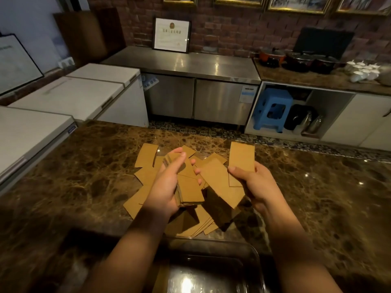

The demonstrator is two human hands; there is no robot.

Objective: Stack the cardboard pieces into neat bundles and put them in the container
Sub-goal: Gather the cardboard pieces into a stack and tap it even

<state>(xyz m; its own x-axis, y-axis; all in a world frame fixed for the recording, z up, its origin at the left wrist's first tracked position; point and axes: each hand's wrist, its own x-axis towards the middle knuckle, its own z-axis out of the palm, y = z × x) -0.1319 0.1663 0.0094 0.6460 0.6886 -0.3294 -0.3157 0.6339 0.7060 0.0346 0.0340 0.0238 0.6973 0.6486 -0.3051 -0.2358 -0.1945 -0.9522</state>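
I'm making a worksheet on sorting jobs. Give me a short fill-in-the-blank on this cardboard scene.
1. The left hand grips a ___ of cardboard pieces.
2. The right hand holds a ___ cardboard piece.
3. Loose pieces lie on the ___ counter.
4. The stool under the far counter is ___.

Missing words: stack; single; marble; blue

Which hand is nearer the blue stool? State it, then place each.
Right. The right hand, holding a cardboard piece, sits below-left of the blue stool; the left hand, gripping a bundle, is farther left.
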